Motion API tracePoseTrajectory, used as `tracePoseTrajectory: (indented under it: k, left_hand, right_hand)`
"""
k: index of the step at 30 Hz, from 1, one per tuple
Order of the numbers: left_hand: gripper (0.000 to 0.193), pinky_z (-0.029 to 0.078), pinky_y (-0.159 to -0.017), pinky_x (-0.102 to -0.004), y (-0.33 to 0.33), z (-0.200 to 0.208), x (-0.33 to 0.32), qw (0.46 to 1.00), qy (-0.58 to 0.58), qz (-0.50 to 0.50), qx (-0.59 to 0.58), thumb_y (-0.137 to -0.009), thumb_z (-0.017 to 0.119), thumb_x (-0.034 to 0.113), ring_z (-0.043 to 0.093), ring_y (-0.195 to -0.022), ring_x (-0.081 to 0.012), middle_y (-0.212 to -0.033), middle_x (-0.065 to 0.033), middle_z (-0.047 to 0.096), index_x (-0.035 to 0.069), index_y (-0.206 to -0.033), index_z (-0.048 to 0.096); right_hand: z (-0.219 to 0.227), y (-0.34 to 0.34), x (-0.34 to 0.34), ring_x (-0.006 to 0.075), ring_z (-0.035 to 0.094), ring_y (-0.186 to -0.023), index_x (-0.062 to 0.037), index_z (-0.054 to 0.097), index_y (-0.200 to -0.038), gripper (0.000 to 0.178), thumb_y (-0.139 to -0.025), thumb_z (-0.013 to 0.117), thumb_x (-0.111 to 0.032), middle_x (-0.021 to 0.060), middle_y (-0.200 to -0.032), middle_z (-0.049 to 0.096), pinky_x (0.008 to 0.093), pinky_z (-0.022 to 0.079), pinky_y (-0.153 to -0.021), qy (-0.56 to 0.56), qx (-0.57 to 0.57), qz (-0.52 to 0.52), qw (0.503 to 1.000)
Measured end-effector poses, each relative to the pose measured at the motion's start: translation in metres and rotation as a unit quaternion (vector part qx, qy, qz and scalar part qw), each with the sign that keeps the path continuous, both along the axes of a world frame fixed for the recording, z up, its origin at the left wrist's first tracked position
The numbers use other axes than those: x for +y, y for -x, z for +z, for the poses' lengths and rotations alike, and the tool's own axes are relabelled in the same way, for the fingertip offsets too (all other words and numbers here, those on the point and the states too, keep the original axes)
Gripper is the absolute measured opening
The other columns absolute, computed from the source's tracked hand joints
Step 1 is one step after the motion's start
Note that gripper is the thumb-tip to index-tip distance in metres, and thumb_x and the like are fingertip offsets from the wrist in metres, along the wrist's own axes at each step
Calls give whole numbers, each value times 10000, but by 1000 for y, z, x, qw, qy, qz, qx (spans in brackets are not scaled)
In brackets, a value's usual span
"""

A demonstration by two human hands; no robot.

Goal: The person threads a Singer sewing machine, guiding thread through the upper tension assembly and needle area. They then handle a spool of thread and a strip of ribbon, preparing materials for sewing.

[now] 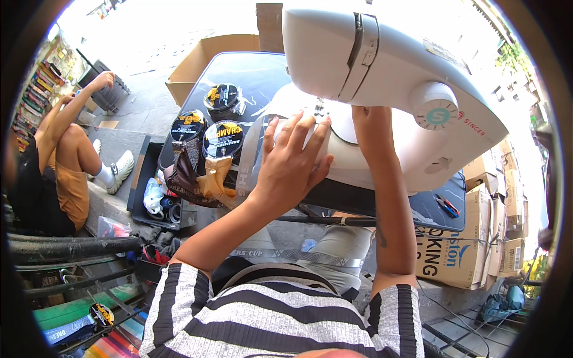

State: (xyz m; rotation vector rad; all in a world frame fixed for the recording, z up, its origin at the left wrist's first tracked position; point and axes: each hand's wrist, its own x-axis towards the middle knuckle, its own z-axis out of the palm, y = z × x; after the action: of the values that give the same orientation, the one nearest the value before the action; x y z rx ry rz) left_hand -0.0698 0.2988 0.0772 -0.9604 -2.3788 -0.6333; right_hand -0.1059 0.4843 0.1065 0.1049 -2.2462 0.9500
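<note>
A white sewing machine (pixel 322 48) stands on the dark marbled table. My left hand (pixel 289 152) lies flat and open at the machine's bed, fingers spread and tips close to the presser foot (pixel 320 108). A grey printed strap (pixel 246 170) runs beside this hand and hangs over the table's near edge. My right hand (pixel 371 113) reaches under the machine's arm; its fingers are hidden behind the white body. On the left of the table sit three round black containers (pixel 224 140) with yellow on their lids. A dark brown strap (pixel 184 173) and a tan strap (pixel 218 179) hang beside them.
Small red-and-blue-handled snips (pixel 447 206) lie at the table's right. Cardboard boxes (pixel 462 238) are stacked beyond. A black bin (pixel 156 209) holds bags and rolls at left. Another strap (pixel 256 253) crosses my lap. A seated person (pixel 62 161) is at far left.
</note>
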Motion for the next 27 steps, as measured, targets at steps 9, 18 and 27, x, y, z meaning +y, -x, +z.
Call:
tracePoseTrajectory:
  k: [9,18,27]
  left_hand:
    - [515,240,-1138,-554,-1,2,0,1000,-1,1,0,-966,565,346,440,-1338,-318,-1333,-154,488,88,-1408,513]
    - [522,260,-1119,-557,0,3,0,1000,-29,-7,-4,-942,607,289,457,-1341,-327,-1310,-139,491,112,-1422,501]
    - [485,259,-1109,-550,1,-1,-2,999,-42,-18,13,-943,601,338,509,-1201,-291,-1230,-156,493,70,-1344,545]
  right_hand:
    - [-8,8,6,231,587,-762,59,593,-1066,172,-950,613,-68,160,-897,619,356,480,-704,-50,65,-1,997]
    - [8,0,-7,244,596,-862,57,585,-1139,235,-959,611,-91,177,-1065,623,345,489,-733,56,-27,5,998]
    - [8,-81,-3,343,607,-1118,-36,665,-1153,273,-930,658,-194,156,-1221,648,424,423,-1010,-153,22,-3,988]
